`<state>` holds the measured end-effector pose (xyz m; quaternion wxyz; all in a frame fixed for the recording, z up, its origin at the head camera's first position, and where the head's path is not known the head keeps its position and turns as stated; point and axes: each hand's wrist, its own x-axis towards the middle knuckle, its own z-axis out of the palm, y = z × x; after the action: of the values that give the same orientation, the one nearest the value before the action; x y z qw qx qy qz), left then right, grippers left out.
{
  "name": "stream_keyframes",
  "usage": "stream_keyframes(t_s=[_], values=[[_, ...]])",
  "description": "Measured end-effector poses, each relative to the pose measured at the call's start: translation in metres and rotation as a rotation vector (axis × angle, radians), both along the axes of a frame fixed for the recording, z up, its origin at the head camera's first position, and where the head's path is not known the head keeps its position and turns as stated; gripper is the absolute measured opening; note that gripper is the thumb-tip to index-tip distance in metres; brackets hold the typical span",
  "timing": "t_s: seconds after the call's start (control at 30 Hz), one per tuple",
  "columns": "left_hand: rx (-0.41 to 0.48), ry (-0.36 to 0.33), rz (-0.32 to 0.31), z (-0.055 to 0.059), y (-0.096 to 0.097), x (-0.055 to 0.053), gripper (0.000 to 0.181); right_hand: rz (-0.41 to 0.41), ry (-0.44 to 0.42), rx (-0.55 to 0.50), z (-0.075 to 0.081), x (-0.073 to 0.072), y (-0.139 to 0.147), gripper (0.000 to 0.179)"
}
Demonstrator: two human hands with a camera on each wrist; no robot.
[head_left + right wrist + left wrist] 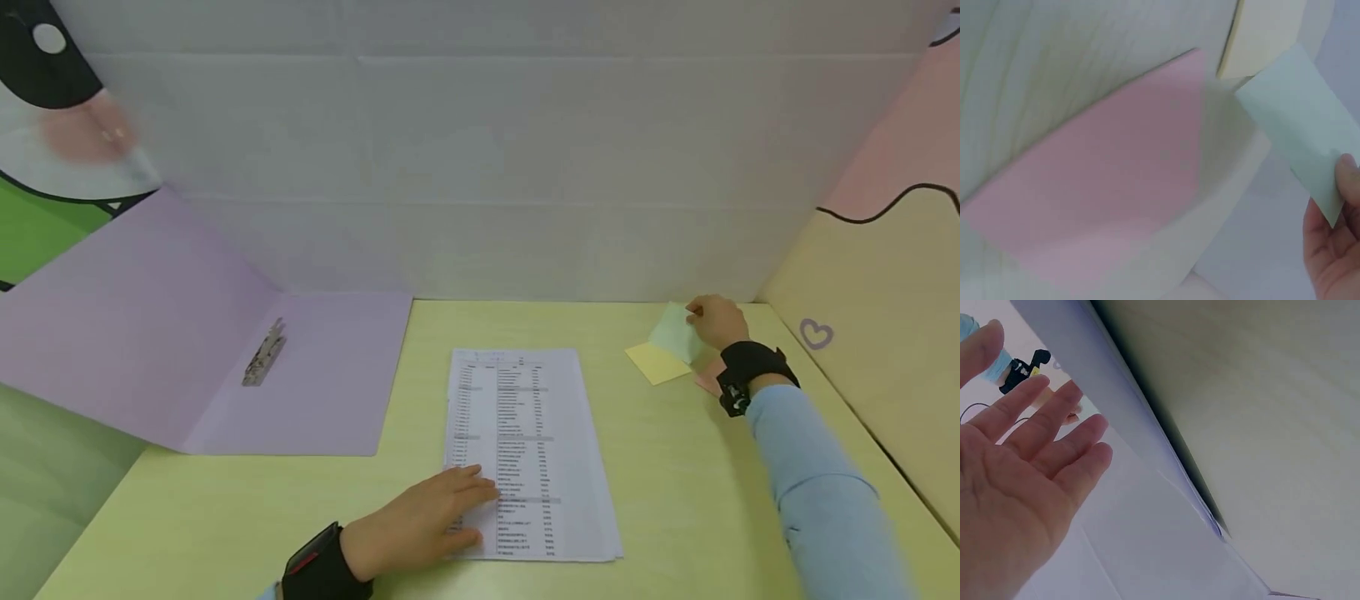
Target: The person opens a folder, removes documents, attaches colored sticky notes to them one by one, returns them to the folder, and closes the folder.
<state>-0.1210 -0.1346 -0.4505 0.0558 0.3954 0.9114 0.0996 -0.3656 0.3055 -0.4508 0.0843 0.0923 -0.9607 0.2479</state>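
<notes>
My right hand (717,322) pinches the corner of a pale green sticky note (1300,119) between thumb and fingers, at the back right of the table. Close by lie a yellow sticky note pad (658,363) and a pink one (1116,169); in the head view the right wrist partly covers the pink. My left hand (427,521) rests with extended fingers on the lower left of a stack of printed sheets (525,450). In the left wrist view its palm (1010,500) shows, holding nothing.
An opened purple folder (330,375) with a metal clip (265,354) lies at the left, its cover raised against the side. A pale wall (495,167) stands behind the yellow tabletop (300,517). A side panel (877,350) bounds the right.
</notes>
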Motion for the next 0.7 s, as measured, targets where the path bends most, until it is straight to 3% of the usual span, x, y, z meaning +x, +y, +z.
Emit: stream_keyframes(t_s=[0.13,0.23,0.4,0.53,0.63,0.7], values=[[0.066,-0.084,0.056,0.006,0.006,-0.010,0.041,0.027,0.113,-0.051,0.019,0.012,-0.015,0.024],[0.218,-0.222,0.125,0.012,0.012,-0.024,0.036,0.056,0.151,-0.119,0.038,0.033,-0.035,0.024],[0.611,-0.551,0.222,0.021,0.024,-0.054,0.041,0.152,0.099,-0.219,0.068,0.082,-0.081,0.025],[0.932,-0.841,0.276,0.031,0.039,-0.080,0.055,0.273,0.062,-0.276,0.081,0.115,-0.118,0.018],[1.092,-1.073,0.263,0.037,0.050,-0.096,0.069,0.374,0.026,-0.338,0.085,0.132,-0.142,0.014],[1.148,-1.216,0.235,0.038,0.057,-0.102,0.078,0.429,0.008,-0.376,0.085,0.138,-0.154,0.014]])
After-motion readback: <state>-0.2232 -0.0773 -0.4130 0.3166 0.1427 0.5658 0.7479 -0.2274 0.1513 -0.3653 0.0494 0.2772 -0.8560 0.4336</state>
